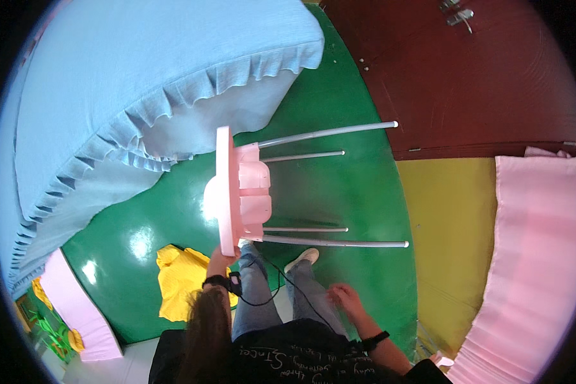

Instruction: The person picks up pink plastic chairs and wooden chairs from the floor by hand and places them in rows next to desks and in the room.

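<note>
A small pink plastic table point(226, 192) is tipped on its side, its top standing on edge. From its underside, moulded with box-like bulges point(255, 192), grey metal legs point(336, 131) with white tips stretch to the right. My left hand point(220, 261) is closed on the near edge of the tabletop, with its fingers partly hidden behind it. Whether the table rests on the floor or hangs above it, I cannot tell. My right hand point(344, 298) is held over my right leg, apart from the table, empty with the fingers loosely spread and slightly blurred.
Yellow cloth point(182, 281) lies on the green floor point(131, 230) by my left arm. A bed with a ruffled blue cover point(173, 51) fills the far left. Brown doors point(467, 83) and a pink curtain point(531, 237) line the right. A dark cable point(278, 275) dangles before my legs.
</note>
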Demonstrator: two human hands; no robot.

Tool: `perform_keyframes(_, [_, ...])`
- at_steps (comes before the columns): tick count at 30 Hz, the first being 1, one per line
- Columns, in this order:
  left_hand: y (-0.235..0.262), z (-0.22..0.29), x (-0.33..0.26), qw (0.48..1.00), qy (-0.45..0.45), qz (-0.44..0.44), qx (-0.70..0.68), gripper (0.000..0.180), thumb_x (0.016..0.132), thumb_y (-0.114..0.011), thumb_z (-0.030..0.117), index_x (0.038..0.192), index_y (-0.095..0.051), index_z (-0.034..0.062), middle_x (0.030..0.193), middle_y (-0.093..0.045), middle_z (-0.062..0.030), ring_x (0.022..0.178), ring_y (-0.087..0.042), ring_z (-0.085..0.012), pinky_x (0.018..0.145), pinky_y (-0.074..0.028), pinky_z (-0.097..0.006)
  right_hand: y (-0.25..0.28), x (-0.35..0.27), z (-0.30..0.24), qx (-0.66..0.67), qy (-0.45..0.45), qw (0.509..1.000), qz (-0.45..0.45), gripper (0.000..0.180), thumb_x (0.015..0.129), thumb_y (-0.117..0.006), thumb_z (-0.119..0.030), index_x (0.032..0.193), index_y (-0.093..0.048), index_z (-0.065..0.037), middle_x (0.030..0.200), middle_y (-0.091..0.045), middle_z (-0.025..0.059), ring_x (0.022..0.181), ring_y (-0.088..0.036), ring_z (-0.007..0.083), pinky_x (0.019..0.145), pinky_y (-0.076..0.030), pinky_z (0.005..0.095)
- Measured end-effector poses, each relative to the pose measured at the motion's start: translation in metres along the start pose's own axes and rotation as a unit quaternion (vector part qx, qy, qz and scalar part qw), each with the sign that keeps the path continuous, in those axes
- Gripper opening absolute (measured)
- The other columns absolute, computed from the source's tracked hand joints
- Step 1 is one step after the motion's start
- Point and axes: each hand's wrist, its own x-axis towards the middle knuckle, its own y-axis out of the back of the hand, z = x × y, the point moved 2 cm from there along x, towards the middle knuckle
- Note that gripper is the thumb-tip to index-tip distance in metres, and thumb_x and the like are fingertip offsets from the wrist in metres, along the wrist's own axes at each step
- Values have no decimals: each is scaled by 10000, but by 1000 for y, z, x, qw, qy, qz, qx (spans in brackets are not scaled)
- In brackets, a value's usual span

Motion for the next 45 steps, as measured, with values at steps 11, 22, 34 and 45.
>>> perform_keyframes(11, [-91,-170,-77,961,-99,37,256,203,909,-440,291,970,-546,129,780,-588,-2,650,-566,-116,530,-463,-248,-114,90,-148,-11,364,931,2,671,754,-677,-218,1262,-300,5,1091,-536,162,1035,-517,221,871,-419,329])
perform_keyframes(22, [-135,-302,-110,916,-105,-71,381,434,936,-324,381,1251,-363,84,1179,-496,-108,1070,-488,-278,877,-422,-466,-24,29,-228,-19,346,930,125,557,595,-584,-59,1115,-397,13,906,-597,233,858,-592,356,766,-464,389])
perform_keyframes(34, [-206,-432,-96,545,-116,-60,828,371,848,-493,255,1152,-460,44,1048,-535,-82,934,-542,-217,751,-467,-358,344,-20,-150,350,371,857,81,486,576,-517,76,1058,-474,33,909,-567,100,798,-558,209,670,-472,310])
perform_keyframes(45, [-280,-519,-2,444,-157,-51,881,938,744,-623,479,1375,-109,12,1408,-215,-177,1293,-218,-298,998,-262,-453,542,-34,77,367,371,733,436,530,708,-581,-27,1220,-446,-20,911,-578,66,786,-552,188,715,-461,299])
